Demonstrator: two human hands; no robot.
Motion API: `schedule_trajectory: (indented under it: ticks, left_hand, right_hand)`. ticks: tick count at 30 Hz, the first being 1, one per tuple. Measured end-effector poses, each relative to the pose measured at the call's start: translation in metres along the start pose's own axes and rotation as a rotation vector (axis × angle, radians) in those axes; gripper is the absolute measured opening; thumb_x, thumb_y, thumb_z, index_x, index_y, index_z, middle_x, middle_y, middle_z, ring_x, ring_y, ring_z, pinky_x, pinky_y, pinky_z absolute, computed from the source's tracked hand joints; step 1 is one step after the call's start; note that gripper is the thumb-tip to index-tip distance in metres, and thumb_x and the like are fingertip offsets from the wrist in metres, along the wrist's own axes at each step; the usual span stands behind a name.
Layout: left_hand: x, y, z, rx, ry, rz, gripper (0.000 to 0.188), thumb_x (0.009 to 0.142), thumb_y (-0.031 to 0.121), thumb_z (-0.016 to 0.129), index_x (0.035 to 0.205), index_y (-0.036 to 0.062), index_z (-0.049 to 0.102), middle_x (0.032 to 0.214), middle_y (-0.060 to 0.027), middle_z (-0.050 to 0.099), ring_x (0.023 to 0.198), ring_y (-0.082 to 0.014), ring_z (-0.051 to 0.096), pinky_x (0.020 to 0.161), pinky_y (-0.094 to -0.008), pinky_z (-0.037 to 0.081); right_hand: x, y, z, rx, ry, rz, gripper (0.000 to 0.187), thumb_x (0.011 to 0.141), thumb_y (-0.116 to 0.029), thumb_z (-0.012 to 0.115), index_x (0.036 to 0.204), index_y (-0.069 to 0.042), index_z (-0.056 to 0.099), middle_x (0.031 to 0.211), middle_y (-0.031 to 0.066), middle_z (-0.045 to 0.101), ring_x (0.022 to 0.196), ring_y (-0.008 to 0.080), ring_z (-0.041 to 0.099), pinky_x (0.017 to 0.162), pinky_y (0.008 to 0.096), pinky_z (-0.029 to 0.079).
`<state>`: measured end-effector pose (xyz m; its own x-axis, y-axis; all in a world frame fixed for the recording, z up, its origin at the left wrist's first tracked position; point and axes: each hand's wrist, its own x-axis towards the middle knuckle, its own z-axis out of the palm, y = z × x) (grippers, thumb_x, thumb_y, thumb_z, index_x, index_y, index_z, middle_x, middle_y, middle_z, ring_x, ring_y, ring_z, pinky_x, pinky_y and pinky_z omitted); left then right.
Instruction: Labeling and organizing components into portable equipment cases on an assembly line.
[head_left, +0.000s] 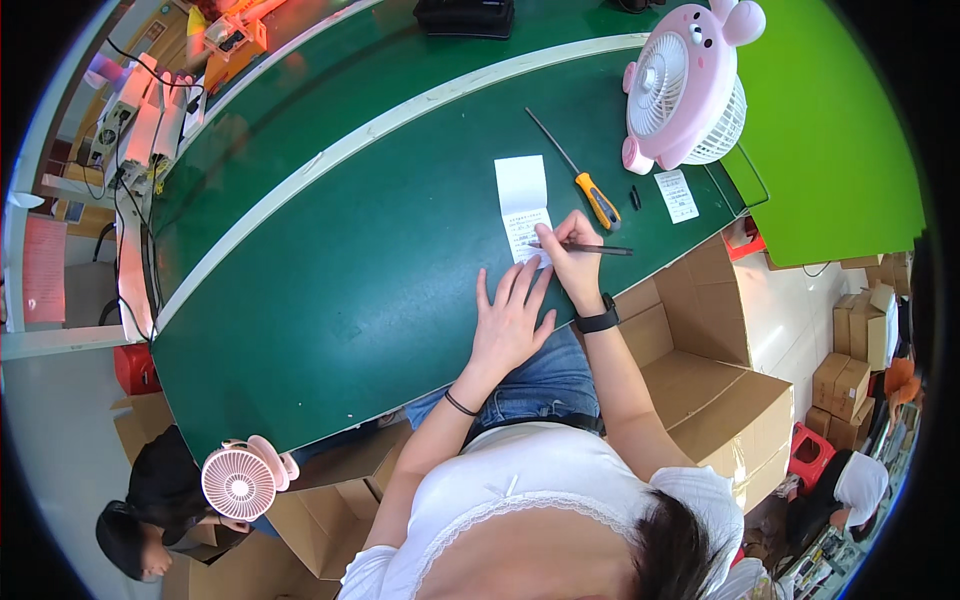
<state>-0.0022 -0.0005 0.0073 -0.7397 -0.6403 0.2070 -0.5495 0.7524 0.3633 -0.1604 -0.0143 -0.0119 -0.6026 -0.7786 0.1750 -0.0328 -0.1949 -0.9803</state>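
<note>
A small white notepad (522,185) lies on the green table, its top page flipped up and its lower page covered with handwriting. My right hand (572,258) grips a dark pen (610,249), its tip on the written page. Beside it, my left hand (512,318) rests with spread fingers at the table's near edge, fingertips by the pad's lower end; nothing is in it. To the right of the pad lie a screwdriver (598,203) with an orange and black handle, a black pen cap (635,197) and a written paper slip (676,196).
A pink animal-shaped fan (672,85) stands at the far right, before a green panel (820,130). A smaller pink fan (240,482) is at the near left corner. Open cardboard boxes (715,400) flank me. Another person (160,500) bends down at lower left. A black case (464,17) lies far back.
</note>
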Motion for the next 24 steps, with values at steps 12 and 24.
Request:
schedule_trajectory:
  ticks: [12, 24]
  left_hand:
    - [0.0, -0.001, 0.002, 0.002, -0.019, -0.013, 0.066, 0.085, 0.036, 0.064, 0.142, 0.0089, 0.045, 0.149, -0.0068, 0.04, 0.135, -0.0234, 0.038, 0.114, -0.0639, 0.019]
    - [0.0, -0.001, 0.002, -0.001, -0.022, -0.014, 0.065, 0.086, 0.037, 0.063, 0.142, 0.0084, 0.045, 0.149, -0.0062, 0.039, 0.135, -0.0235, 0.038, 0.114, -0.0634, 0.018]
  right_hand:
    - [0.002, 0.003, 0.004, -0.186, 0.007, 0.004, 0.033, 0.086, -0.006, 0.073, 0.067, -0.004, 0.046, 0.054, -0.0016, 0.048, 0.052, 0.0016, 0.042, 0.045, 0.0216, 0.033]
    - [0.0, 0.001, 0.007, -0.293, 0.041, -0.038, 0.029, 0.084, 0.0, 0.064, 0.065, -0.002, 0.042, 0.054, 0.0002, 0.041, 0.053, 0.0043, 0.038, 0.046, 0.0256, 0.033]
